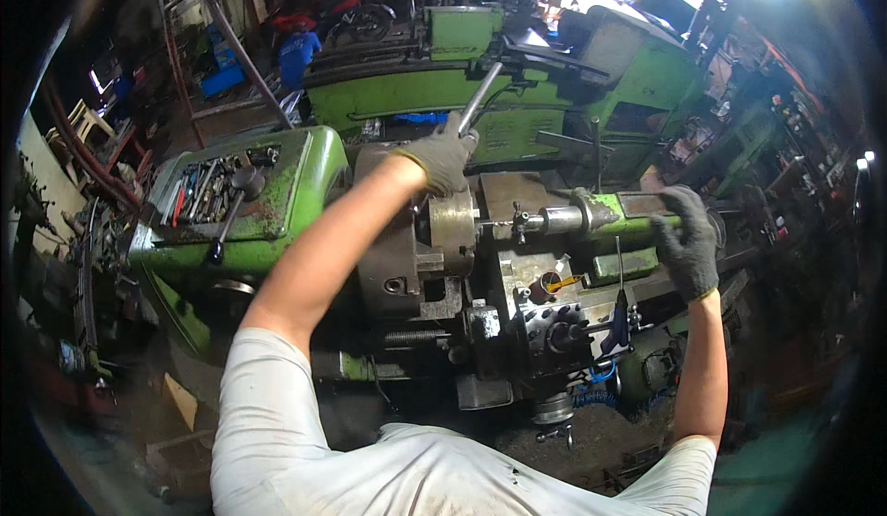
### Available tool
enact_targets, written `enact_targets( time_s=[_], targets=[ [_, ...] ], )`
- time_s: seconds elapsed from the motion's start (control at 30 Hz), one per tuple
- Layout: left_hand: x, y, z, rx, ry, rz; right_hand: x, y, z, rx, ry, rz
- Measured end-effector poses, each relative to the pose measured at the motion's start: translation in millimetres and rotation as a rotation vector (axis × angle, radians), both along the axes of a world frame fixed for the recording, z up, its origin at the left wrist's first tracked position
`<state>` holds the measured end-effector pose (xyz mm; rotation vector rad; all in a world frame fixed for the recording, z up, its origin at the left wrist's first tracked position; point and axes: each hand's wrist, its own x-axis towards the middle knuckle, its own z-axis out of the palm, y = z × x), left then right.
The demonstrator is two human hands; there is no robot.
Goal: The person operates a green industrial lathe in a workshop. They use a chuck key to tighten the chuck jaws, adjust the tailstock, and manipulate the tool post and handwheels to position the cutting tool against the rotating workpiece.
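Note:
My left hand [444, 157], in a dark grey work glove, is closed around a steel bar [481, 97] above the lathe's chuck [397, 267]. The bar tilts up and away to the right; its lower end is hidden by my hand. A round metal workpiece [453, 232] sits in the chuck, facing a drill chuck [522, 224] with a bit on the green tailstock [605, 209]. My right hand [689, 244], gloved alike, is at the tailstock's right end, thumb and fingers apart with nothing seen between them. Whether it touches the tailstock I cannot tell.
A tool post [554, 331] stands on the carriage, with a small can [545, 287] holding a yellow-handled brush behind it. Loose tools fill a tray on the green headstock [314, 169]. Another green lathe [397, 100] stands beyond. A person in blue [297, 54] is far left.

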<state>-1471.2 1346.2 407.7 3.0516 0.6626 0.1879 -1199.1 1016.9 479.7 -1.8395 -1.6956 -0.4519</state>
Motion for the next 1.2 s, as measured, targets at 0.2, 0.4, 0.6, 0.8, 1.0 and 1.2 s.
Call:
enact_targets(
  time_s=[0.2,0.4,0.6,0.8,1.0,1.2],
  targets=[
    [29,-48,1,0.283,0.096,0.450,-94,86,35,-0.269,-0.220,0.142],
    [11,-21,-21,0.154,-0.090,0.461,-100,226,19,-0.485,-0.383,0.086],
    [4,-42,-4,0.155,-0.053,0.466,-68,330,-23,-0.470,-0.688,0.302],
    [-1,-34,-15,0.159,-0.132,0.409,-59,384,-41,-0.634,-0.616,0.358],
    [-47,-24,10,0.191,0.005,0.264,-67,319,-32,-0.653,-0.471,0.266],
    [-22,-42,-12,0.301,-0.139,0.514,-24,308,-25,-0.552,-0.459,0.258]
  ],
)
